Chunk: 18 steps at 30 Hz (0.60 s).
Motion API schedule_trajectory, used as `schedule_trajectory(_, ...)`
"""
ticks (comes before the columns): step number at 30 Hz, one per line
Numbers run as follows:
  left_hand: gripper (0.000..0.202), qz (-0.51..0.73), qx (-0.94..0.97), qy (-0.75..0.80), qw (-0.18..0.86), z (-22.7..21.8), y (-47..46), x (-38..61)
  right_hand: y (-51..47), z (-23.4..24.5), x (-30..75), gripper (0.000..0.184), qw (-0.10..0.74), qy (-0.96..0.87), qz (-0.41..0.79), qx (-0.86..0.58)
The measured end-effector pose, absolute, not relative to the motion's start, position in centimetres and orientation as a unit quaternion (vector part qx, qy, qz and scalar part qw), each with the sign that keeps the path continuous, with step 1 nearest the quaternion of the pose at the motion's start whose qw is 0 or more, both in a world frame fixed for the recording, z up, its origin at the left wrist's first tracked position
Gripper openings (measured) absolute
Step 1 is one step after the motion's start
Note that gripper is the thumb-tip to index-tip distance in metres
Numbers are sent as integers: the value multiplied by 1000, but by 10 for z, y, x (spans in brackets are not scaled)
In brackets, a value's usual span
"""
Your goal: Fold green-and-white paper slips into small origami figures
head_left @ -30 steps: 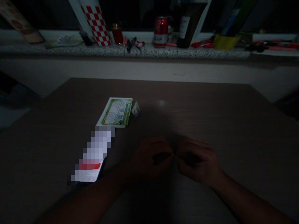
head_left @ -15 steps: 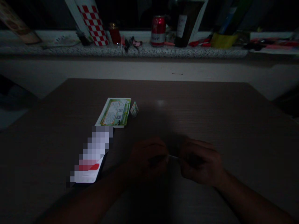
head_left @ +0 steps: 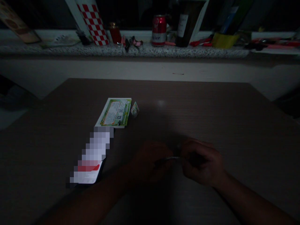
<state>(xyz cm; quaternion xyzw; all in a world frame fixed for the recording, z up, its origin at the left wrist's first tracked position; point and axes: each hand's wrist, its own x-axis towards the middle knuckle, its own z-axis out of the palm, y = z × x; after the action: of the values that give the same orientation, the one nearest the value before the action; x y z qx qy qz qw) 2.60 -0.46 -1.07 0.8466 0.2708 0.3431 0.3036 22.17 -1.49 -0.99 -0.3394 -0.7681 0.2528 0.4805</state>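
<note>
My left hand [head_left: 152, 161] and my right hand [head_left: 201, 161] are low over the table in dim light, facing each other. Between them runs a thin, pale, narrow strip [head_left: 173, 158]; its kind is too dark to make out. The fingers of each hand are closed around one end of it. Left of my left hand lies a lit phone [head_left: 90, 178], its screen mostly blurred out. Beyond the phone is a green and white printed booklet [head_left: 114, 112], with a small folded patterned piece of paper [head_left: 135, 109] beside its right edge.
The brown wooden table [head_left: 211, 109] meets a white wall. Above it, a speckled stone sill [head_left: 140, 51] carries a red-and-white checkered tube [head_left: 95, 25], a red can [head_left: 159, 30], a dark bottle [head_left: 185, 28], a yellow holder [head_left: 225, 40] and other small items.
My left hand has shifted slightly right, closer to my right hand. More of the pale strip shows across the left fingers. The booklet and phone stay put.
</note>
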Motion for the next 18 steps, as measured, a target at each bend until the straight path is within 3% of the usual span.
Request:
schedule_trajectory(7, 14, 334, 817, 295, 367, -12, -3, 26, -15, -10, 222, 18, 489, -761, 264, -336)
schedule_trajectory(18, 18, 343, 838, 278, 321, -15, -5, 28, -17, -10, 217, 16, 485, -754, 246, -368)
